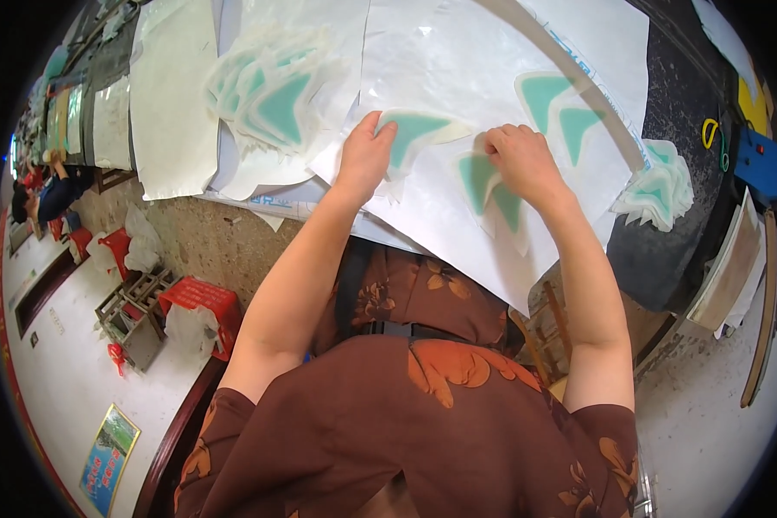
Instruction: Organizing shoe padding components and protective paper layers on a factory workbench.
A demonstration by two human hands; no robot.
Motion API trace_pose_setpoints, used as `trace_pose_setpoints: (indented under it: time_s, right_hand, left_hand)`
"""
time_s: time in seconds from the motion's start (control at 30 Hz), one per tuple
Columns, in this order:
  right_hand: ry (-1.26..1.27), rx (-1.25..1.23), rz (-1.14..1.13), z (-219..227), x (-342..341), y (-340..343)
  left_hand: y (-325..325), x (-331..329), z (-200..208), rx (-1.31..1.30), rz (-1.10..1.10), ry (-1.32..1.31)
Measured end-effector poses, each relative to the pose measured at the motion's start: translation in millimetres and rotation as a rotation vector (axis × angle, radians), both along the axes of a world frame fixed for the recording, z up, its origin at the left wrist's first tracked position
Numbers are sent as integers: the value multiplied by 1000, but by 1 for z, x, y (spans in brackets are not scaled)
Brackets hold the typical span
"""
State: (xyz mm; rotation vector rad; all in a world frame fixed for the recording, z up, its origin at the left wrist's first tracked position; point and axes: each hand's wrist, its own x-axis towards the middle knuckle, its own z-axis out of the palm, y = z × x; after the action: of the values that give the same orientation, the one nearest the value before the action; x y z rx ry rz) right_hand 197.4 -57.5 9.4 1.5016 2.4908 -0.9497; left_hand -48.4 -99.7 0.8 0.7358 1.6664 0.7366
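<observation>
Clock directions are being taken from the right hand (522, 160). At 9 o'clock, the edge of a green-and-white piece (414, 131) is being touched by the left hand (364, 155), its thumb and forefinger drawn almost together; whether a pinch or only pressure is being applied cannot be told. The right hand is being held half curled over a second green piece (475, 183), at 8 o'clock, perhaps so that it is being steadied on the white sheet (570, 211). An upper loose piece (544, 91) and a lower loose piece (576, 136) are being left spread at 1 and 2 o'clock. A large pile (276, 108) past the left hand and a small pile (660, 186) at 3 o'clock are being set apart, seemingly for working room.

The right fingertips' grip is being hidden by the knuckles, and lower layers in both piles are being covered, so no count is being allowed.
</observation>
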Motion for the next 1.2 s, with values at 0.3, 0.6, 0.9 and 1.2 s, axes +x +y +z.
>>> trace_pose_setpoints:
  time_s: [0.3, 0.6, 0.9, 1.2]
  right_hand:
    - [694, -716, -276, 40, 13, 16]
    - [659, -650, -308, 5, -36, 28]
    - [556, -529, -347, -4, -54, 30]
    - [466, -512, -336, 17, -32, 8]
  left_hand:
    - [1, -2, 6, -36, 30, -137]
    - [5, 3, 21, -169, 31, -435]
    - [6, 2, 23, -187, 148, -528]
    - [7, 6, 10, -124, 254, -337]
